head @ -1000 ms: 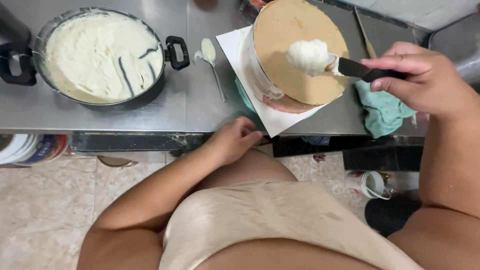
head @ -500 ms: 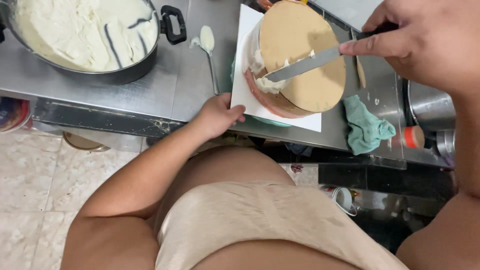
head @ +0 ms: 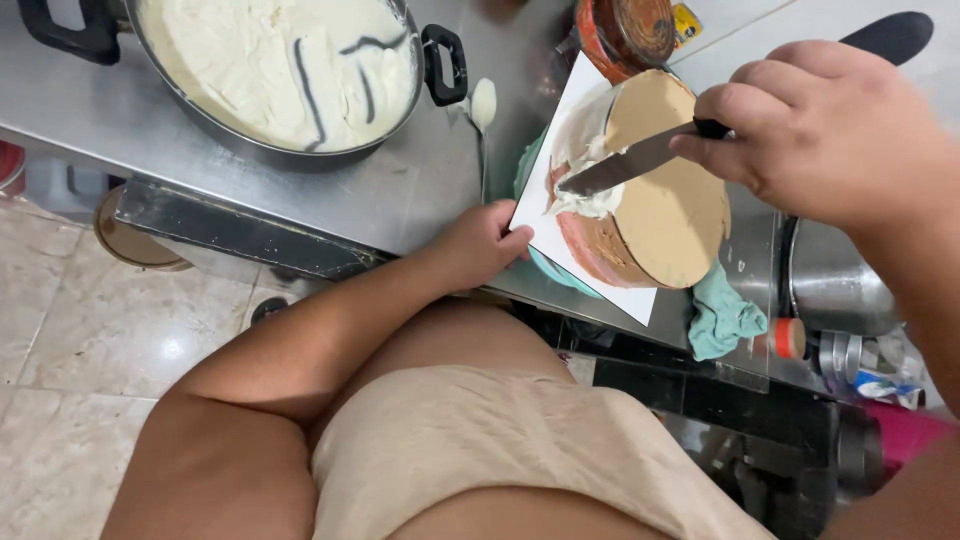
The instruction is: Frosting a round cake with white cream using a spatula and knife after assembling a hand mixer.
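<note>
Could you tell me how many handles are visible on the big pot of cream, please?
2: one black handle on the pot's right side, one black handle at its left, partly cut off by the frame.
</note>
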